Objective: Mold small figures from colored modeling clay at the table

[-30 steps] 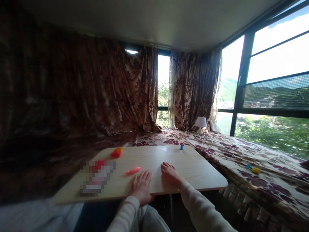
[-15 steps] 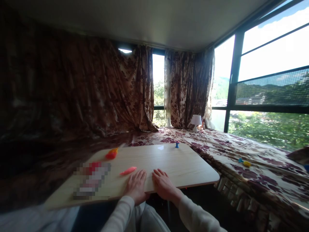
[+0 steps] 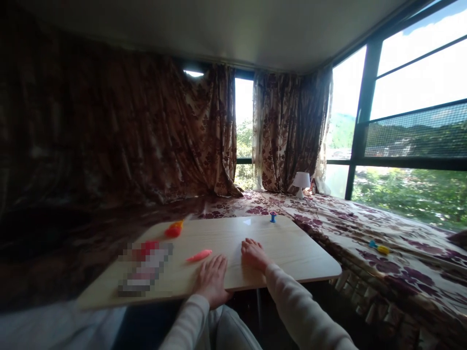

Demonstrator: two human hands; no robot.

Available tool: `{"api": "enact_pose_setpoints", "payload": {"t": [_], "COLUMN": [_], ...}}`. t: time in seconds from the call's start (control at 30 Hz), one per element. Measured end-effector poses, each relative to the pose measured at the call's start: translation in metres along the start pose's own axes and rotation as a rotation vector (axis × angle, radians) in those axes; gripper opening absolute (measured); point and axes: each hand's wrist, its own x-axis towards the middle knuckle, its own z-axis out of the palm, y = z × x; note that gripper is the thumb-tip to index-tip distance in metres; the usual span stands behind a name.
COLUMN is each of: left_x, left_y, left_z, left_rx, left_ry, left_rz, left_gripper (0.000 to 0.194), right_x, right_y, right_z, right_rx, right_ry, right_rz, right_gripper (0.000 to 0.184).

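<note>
My left hand (image 3: 211, 279) lies flat and open on the near edge of a low wooden table (image 3: 292, 253), fingers stretched forward. Just beyond its fingertips lies a small pink-orange piece (image 3: 199, 255). My right hand (image 3: 253, 253) rests palm down, open, a little farther onto the table top and holds nothing. An orange and red toy (image 3: 173, 229) sits at the table's far left. A small blue piece (image 3: 273, 217) stands near the far edge. A blurred red and white object (image 3: 144, 267) lies at the left of the table.
A flower-patterned cover (image 3: 365, 233) spreads to the right, with a small blue and yellow toy (image 3: 379, 248) on it. A white lamp (image 3: 301, 183) stands by the patterned curtains (image 3: 284, 131). Large windows (image 3: 416, 121) fill the right side.
My right hand has slid forward, farther onto the table, while the left stays at the near edge. The view has shifted slightly.
</note>
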Motion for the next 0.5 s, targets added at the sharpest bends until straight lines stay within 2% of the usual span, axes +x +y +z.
{"api": "enact_pose_setpoints", "payload": {"t": [0.13,0.23,0.37,0.43,0.5], "left_x": [-0.001,-0.002,-0.002,-0.002,-0.002], "left_y": [0.0,0.002,0.002,0.002,0.001], "left_z": [-0.001,-0.003,-0.003,-0.003,-0.002], "left_rx": [-0.009,-0.014,-0.012,-0.01,-0.011], "left_ry": [0.003,-0.006,0.0,0.008,0.016], "left_rz": [-0.002,-0.009,-0.007,-0.007,-0.002], "left_gripper": [0.088,0.09,0.088,0.086,0.086], "right_x": [-0.024,-0.053,-0.075,-0.072,-0.06], "right_y": [0.02,0.023,0.003,-0.012,-0.026], "right_z": [-0.01,-0.013,-0.007,-0.001,0.004], "right_rx": [0.006,0.011,0.038,0.036,0.009], "right_ry": [-0.027,-0.032,-0.025,-0.01,-0.001], "right_rz": [-0.05,-0.072,-0.221,-0.28,-0.261], "right_gripper": [0.039,0.044,0.046,0.046,0.046]}}
